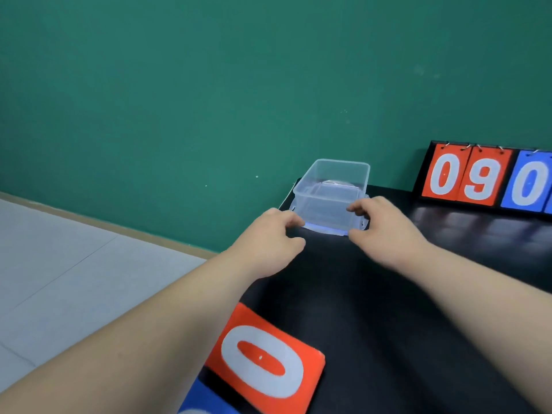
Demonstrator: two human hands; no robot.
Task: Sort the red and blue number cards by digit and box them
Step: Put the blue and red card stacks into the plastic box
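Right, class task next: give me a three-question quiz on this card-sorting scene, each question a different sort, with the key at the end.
1. True or false: the clear box has a lid on top.
2. Which digit shows on the loose red card nearest the camera? A 9; B 0; C 6.
3. Fill in: the left hand and right hand both touch the ___.
Key: 1 false; 2 B; 3 clear box.
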